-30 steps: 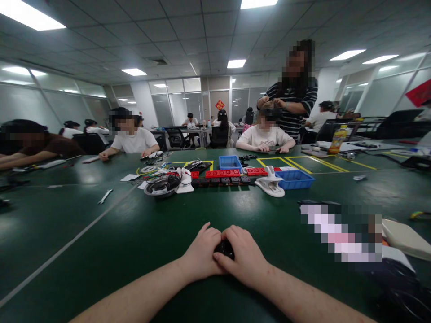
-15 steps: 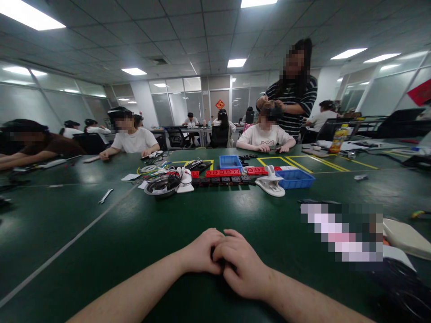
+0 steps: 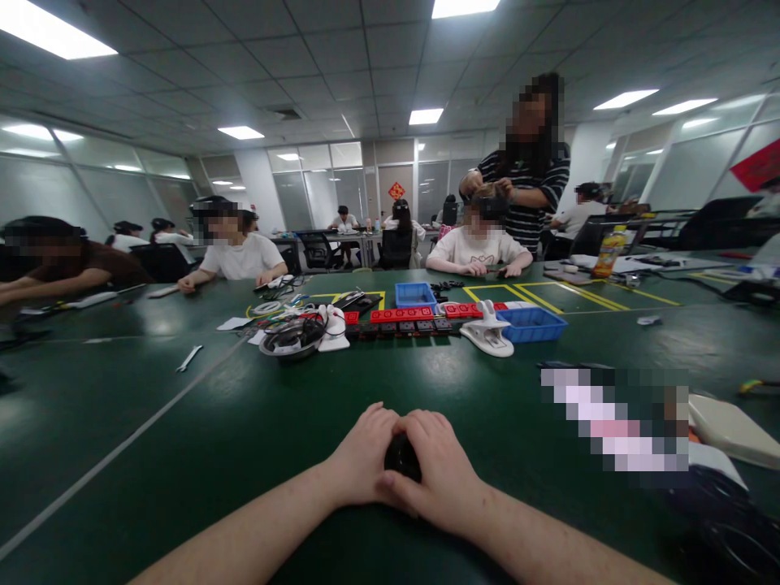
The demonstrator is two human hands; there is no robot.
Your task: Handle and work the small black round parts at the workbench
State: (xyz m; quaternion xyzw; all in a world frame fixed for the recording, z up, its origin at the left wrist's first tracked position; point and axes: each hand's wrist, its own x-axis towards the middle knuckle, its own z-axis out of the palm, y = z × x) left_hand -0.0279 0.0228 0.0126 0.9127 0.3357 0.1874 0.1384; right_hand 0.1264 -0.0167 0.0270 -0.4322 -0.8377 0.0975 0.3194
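A glossy black rounded object (image 3: 402, 457), hidden by the fingers a moment earlier, is now exposed between the left hand (image 3: 364, 451) and right hand (image 3: 444, 467), both cupped around it over the dark green tabletop (image 3: 262, 431).

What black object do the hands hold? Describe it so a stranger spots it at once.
Find the big green table, then the left hand and right hand cupped together at its near side. Between them is the glossy, rounded black object, the only thing the hands enclose.
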